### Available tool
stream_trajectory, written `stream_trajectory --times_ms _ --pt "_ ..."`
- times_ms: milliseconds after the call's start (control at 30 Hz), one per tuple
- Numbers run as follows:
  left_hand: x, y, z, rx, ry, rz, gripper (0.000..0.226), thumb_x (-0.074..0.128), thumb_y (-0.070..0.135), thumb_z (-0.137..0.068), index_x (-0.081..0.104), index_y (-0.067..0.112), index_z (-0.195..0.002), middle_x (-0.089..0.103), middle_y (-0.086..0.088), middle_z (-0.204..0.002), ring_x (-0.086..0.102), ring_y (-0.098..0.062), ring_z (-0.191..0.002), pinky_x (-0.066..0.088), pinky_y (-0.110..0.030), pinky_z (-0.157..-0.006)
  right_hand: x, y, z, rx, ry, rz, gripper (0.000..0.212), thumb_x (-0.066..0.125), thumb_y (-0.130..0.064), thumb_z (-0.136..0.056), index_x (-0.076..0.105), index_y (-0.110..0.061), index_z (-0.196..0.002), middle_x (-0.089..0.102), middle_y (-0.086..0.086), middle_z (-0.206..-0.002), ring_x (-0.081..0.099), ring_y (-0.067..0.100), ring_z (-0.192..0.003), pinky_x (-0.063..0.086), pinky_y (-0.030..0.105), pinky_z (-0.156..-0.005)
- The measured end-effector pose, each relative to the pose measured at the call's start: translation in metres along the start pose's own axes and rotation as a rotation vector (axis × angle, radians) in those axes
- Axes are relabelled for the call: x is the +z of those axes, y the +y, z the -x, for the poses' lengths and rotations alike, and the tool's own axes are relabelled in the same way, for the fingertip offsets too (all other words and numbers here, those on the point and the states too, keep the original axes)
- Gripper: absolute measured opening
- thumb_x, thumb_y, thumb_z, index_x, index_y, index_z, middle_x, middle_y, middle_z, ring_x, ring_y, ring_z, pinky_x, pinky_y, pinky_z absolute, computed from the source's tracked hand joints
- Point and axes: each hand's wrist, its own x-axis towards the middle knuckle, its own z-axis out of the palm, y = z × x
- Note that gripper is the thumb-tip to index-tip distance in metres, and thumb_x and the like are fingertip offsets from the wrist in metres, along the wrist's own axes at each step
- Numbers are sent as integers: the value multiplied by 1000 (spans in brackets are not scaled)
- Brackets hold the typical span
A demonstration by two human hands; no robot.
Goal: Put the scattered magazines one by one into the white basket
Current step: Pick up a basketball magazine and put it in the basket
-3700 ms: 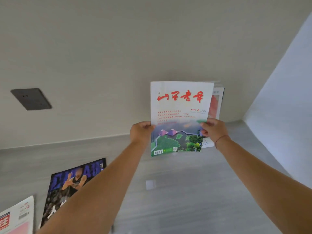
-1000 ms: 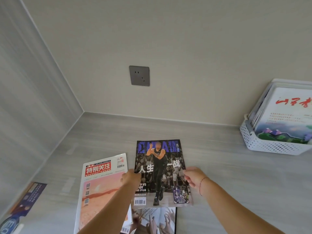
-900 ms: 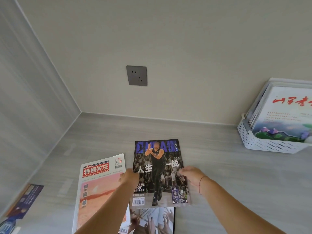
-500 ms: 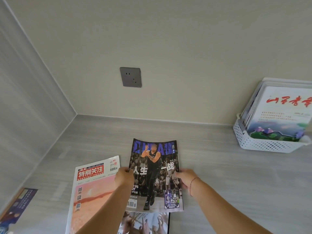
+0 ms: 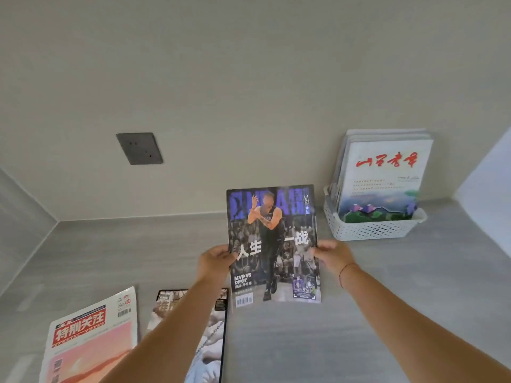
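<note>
I hold a dark basketball magazine [image 5: 272, 241] upright in the air, above the grey counter. My left hand [image 5: 214, 259] grips its left edge and my right hand [image 5: 331, 255] grips its right edge. The white basket [image 5: 373, 230] stands at the back right against the wall, just right of the held magazine. Several magazines stand in it, the front one white with red characters [image 5: 387, 178]. On the counter at the lower left lie a red-and-pink magazine [image 5: 91, 338] and a black-edged magazine [image 5: 210, 327], partly hidden by my left forearm.
A grey wall socket [image 5: 139, 148] sits on the beige back wall. A grey side wall [image 5: 19, 225] closes the left. A pale panel [image 5: 489, 197] rises at the right edge. Bare grey counter [image 5: 387, 313] stretches in front of the basket.
The basketball magazine has been lifted off the counter and carried up and to the right, toward the basket. A black-edged magazine that lay under it now shows. The view has swung right.
</note>
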Motion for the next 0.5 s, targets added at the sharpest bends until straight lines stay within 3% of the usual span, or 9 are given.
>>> stream_trajectory --times_ms 100,200,300,400,500 --pt "67 42 1 94 -33 27 13 71 2 -77 74 8 -88 69 1 -66 64 -20 -72 55 -38 -81 -66 -8 -20 -29 115 -46 10 61 -6 -85 72 -5 -84 56 8 -57 46 14 -49 42 17 -49" --pt "128 82 2 169 -38 24 11 70 9 -77 75 17 -83 71 -3 -74 63 -19 -72 55 -39 -83 -127 -19 -40 -64 204 -141 12 59 -2 -86 70 0 -90 55 0 -47 45 10 -42 47 15 -46" --pt "187 117 4 229 -37 42 13 69 11 -77 76 22 -79 71 0 -71 64 -19 -72 57 -40 -83 -185 -30 -58 -102 280 -166 12 60 -6 -87 70 -4 -93 60 0 -55 49 8 -43 53 17 -51" --pt "238 143 8 262 -43 71 25 67 8 -78 70 29 -64 68 5 -66 63 -19 -71 57 -37 -81 -234 -34 -76 -127 322 -230 14 61 -5 -87 68 -2 -99 62 5 -64 45 7 -41 43 10 -42" --pt "272 153 9 276 -28 61 18 66 9 -80 74 25 -76 69 3 -69 64 -15 -65 56 -28 -69 -264 -34 -92 -133 334 -273 16 60 -4 -87 67 0 -101 65 7 -69 45 12 -48 47 10 -43"
